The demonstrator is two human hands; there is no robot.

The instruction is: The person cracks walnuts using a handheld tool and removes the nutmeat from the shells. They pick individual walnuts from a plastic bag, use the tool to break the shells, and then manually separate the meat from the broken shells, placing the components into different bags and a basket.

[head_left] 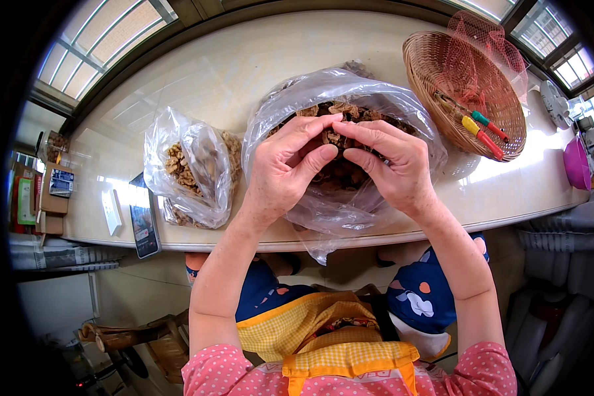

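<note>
Table (198, 72), pale and glossy, stands before barred windows (105, 39), a wicker basket (417, 63) toward its right. On it, a clear bag (336, 218), crinkled and wide open, holds rough, wrinkled brown pieces (342, 108). Above its mouth, left hand (280, 165) and right hand (402, 165) curl inward, fingertips (325, 153) close together; whether either pinches a piece, I cannot tell.

Clear plastic bag (336, 216), crumpled, mouth open upward, wrinkled brown pieces (342, 108) (walnut-like) inside, on a pale tabletop (204, 76)
</note>
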